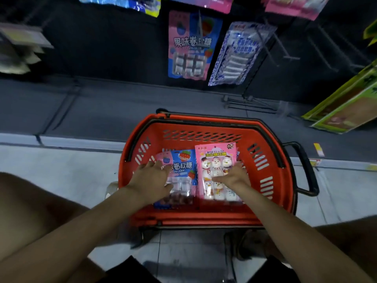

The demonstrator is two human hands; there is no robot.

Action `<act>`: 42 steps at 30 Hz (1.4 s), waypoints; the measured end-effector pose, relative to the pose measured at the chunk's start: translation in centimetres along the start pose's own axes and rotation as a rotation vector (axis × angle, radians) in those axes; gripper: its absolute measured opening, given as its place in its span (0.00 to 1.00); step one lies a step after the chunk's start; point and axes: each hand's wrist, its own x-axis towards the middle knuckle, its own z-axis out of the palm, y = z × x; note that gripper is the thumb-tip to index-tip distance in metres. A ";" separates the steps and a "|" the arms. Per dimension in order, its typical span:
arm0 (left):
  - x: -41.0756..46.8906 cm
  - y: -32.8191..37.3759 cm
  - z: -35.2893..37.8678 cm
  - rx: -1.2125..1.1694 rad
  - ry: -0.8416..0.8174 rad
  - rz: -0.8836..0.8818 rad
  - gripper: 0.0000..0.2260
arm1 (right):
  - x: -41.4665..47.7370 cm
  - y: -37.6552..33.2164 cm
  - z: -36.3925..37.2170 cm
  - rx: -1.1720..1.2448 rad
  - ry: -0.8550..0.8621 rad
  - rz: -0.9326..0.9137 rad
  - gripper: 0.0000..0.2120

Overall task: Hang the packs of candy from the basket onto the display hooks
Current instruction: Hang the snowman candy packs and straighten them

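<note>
Scene: shop aisle, person crouched over a red basket (204,135) on the floor tiles, both arms reaching in.
Candy packs: two lie flat in the basket, side by side, print up. Blue-and-pink roll-candy pack (183,162) on the left, pink snowman pack (216,158) on the right, with more stock partly visible under them.
Left hand (152,176): fingers spread and straight, palm down on the roll-candy pack's left half. It presses, no pinch.
Right hand (234,176): laid on the snowman pack, thumb stretched across the front, fingers toward the pack's right edge. Can't tell whether the tips hook under that edge.
Axis: each pack's long side runs from the person toward the shelf. Header cards are at the far end, nearest the display, and the clear windows w/ sweets are nearest the person.
Display hooks (201,27): above and beyond the basket on a dark back panel. A matching roll-candy pack (189,45) already hangs there, a blue-and-white pack (238,54) just beside it.
Step in hand, as it looks: picking up.
Doing it well: prob. best to take one pack per hand by an edge near the header and lift it w/o dragging its neighbour. Keep the header leading so the hang hole meets the prong straight on. Match like w/ like.
</note>
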 end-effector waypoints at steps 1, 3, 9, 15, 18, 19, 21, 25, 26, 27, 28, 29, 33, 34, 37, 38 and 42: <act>0.1 0.1 -0.1 -0.012 -0.003 -0.001 0.32 | -0.2 0.0 -0.3 0.017 0.010 0.001 0.63; 0.1 0.3 -0.3 -0.027 -0.002 0.005 0.31 | -0.7 -0.1 -1.3 0.045 0.032 -0.009 0.56; 0.4 1.0 -0.8 0.011 0.056 0.039 0.29 | -1.9 0.4 -5.4 0.259 -0.022 -0.150 0.23; 1.4 1.8 -1.9 -0.222 0.107 0.021 0.33 | -4.5 -0.8 -10.2 0.438 -0.114 -0.337 0.17; 1.8 2.5 -3.4 -0.675 0.097 -0.027 0.34 | -7.1 -2.1 -13.2 0.588 -0.188 -0.419 0.19; 1.9 3.0 -4.2 -0.856 0.094 -0.042 0.32 | -7.9 -2.5 -14.1 0.640 -0.215 -0.449 0.20; 1.9 4.0 -6.1 -1.193 0.103 -0.046 0.26 | -9.2 -3.0 -15.6 0.748 -0.258 -0.494 0.22; 1.4 5.8 -9.6 -1.557 0.183 0.032 0.18 | -10.6 -3.5 -17.5 0.963 -0.319 -0.556 0.24; 1.2 6.1 -10.4 -1.581 0.203 0.045 0.16 | -10.9 -3.5 -17.8 0.995 -0.322 -0.574 0.26; 1.0 6.4 -11.1 -1.617 0.222 0.060 0.15 | -11.1 -3.5 -18.1 1.013 -0.319 -0.598 0.26; 0.8 6.7 -11.9 -1.654 0.238 0.073 0.14 | -11.3 -3.5 -18.5 1.019 -0.308 -0.619 0.26; 0.5 7.1 -12.7 -1.684 0.251 0.082 0.14 | -11.5 -3.5 -18.9 1.029 -0.291 -0.639 0.25; 0.0 8.4 -16.0 -1.685 0.313 0.151 0.13 | -12.2 -3.1 -21.0 1.047 -0.154 -0.716 0.19; 0.0 8.8 -16.9 -1.672 0.339 0.166 0.13 | -12.5 -3.0 -21.6 1.057 -0.112 -0.733 0.19; 0.6 10.0 -19.8 -1.638 0.409 0.218 0.15 | -13.1 -2.9 -24.0 1.099 -0.015 -0.772 0.19; 0.9 10.5 -20.8 -1.626 0.423 0.242 0.17 | -13.2 -2.8 -24.9 1.105 0.015 -0.783 0.19; 2.3 12.5 -24.6 -1.562 0.461 0.294 0.21 | -13.1 -2.3 -28.5 1.138 0.118 -0.826 0.15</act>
